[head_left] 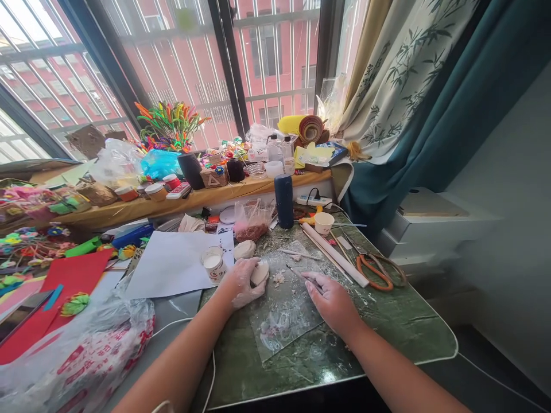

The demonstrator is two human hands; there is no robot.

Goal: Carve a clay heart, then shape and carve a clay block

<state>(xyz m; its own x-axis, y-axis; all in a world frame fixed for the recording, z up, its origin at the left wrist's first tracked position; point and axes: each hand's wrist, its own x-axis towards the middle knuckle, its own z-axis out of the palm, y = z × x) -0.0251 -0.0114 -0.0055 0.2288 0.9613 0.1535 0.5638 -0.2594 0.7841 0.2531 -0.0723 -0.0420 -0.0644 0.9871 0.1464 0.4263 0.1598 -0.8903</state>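
Observation:
My left hand (246, 285), dusted white, is closed round a pale disc of clay (260, 273) at the left edge of a clear plastic sheet (275, 330). In my right hand (328, 295) is a thin modelling tool (296, 271), its tip pointing left toward the clay. Small pale crumbs (279, 279) lie on the sheet between the hands. Behind my left hand sits a rounded pale lump (245, 249). A jar with white contents (214, 268) stands just left of it. Another slim white stick (300, 254) rests on the sheet's far part.
Orange-handled scissors (374, 272) and a pale rolling rod (336, 255) lie at the right. A paper cup (324, 223) and a dark blue cylinder (283, 202) stand behind. White paper (172, 264), red sheets (75, 287) and a plastic bag (94, 355) occupy the left. A crowded ledge (241, 188) runs below the window.

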